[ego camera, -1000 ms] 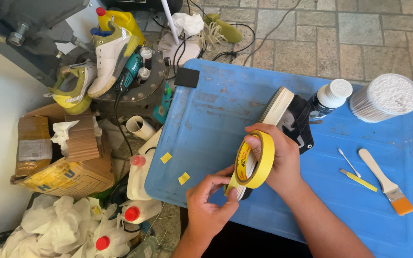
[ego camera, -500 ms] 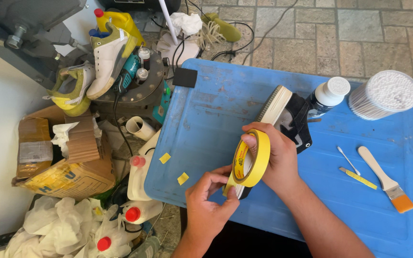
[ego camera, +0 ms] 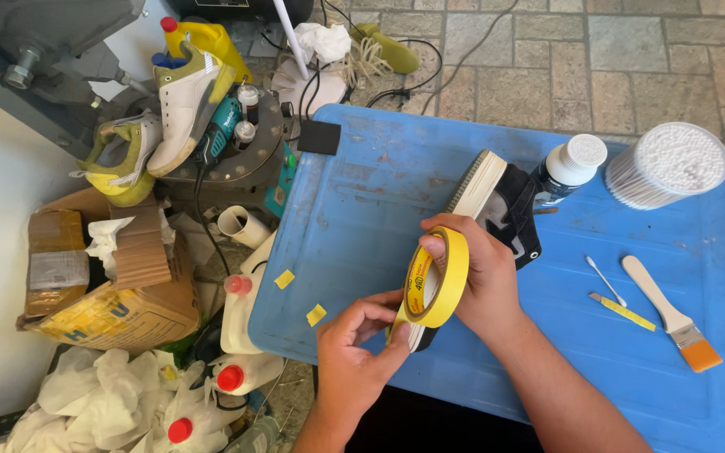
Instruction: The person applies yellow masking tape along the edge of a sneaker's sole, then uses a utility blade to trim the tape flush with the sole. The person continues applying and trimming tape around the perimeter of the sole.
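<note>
Seen from above: a roll of yellow masking tape (ego camera: 435, 281) gripped in the right hand (ego camera: 478, 281), fingers curled over its top edge, above the near edge of a blue plastic table (ego camera: 379, 210). Left hand (ego camera: 354, 352) just below, thumb and fingertips pinched narrow at the roll's lower rim, seemingly on the tape's loose end. Behind the hands, partly hidden by them, a shoe (ego camera: 497, 197) with pale sole and black upper, lying on its side. Farther right, a dark bottle with a white cap (ego camera: 568, 168), touching or just beside the shoe, and a round clear tub packed with cotton swabs (ego camera: 669, 164). Near the right edge, a loose swab (ego camera: 604, 278), a thin yellow tool (ego camera: 623, 310) and a flat paintbrush (ego camera: 671, 315). Two yellow tape scraps (ego camera: 299, 295) at the table's left edge. On the ground to the left, cardboard boxes (ego camera: 98, 277), white jugs with red caps (ego camera: 241, 335), crumpled bags and sneakers (ego camera: 161, 126).
</note>
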